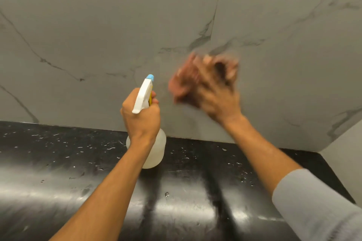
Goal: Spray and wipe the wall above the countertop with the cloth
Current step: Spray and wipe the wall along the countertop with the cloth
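My left hand (140, 118) grips the neck of a translucent white spray bottle (154, 150); its white trigger head with a blue nozzle (150, 77) points up at the grey marble-veined wall (98, 25). My right hand (217, 92), blurred by motion, presses a pinkish-brown cloth (181, 82) flat against the wall just right of the nozzle. The cloth sticks out to the left of my fingers. The bottle's base hangs just above the black countertop (58, 172).
The glossy black countertop has white flecks and bright light reflections along its front. A vertical tile seam (217, 6) runs up the wall. A side wall (346, 152) closes the counter off at the right. My right forearm wears a grey sleeve (317, 207).
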A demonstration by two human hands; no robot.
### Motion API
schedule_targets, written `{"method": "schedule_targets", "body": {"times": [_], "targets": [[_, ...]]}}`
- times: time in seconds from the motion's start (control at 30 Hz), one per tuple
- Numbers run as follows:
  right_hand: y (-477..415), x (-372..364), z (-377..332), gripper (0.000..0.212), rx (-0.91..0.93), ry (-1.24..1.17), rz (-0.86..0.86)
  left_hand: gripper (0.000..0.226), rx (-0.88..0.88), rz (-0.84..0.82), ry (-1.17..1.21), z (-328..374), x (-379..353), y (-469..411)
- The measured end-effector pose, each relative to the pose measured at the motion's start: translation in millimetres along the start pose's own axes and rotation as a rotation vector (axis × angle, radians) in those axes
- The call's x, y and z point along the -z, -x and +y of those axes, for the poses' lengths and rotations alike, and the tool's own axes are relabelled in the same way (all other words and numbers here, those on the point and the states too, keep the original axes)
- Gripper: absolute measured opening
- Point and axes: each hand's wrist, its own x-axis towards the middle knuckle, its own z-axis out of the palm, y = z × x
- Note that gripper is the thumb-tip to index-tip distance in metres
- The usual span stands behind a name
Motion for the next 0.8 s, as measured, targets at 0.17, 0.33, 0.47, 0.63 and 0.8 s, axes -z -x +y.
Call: {"method": "schedule_targets", "body": {"times": [0.17, 0.33, 0.47, 0.63, 0.8], "targets": [[-101, 5, 13, 0.044, -0.610, 0.101, 0.326, 0.014, -0.022, -0.031, 0.012, 29, 6, -23], [2, 8, -55, 0.070, -0.214, -0.004, -0.226, 0.011, -0.068, -0.068, 0.007, 50, 9, -51], [-25, 27, -27, 0.064, -0.397, 0.001, -0.134, 0.013, -0.098, -0.099, 0.000, 64, 13, -61], [-201, 65, 77, 0.046, -0.953, 0.157, 0.517, 0.014, -0.074, -0.121, 0.033, 90, 19, -76], [-119, 47, 2, 0.056, -0.332, 0.044, 0.038, 0.015, -0.070, -0.135, 0.047, 107, 21, -79]]}}
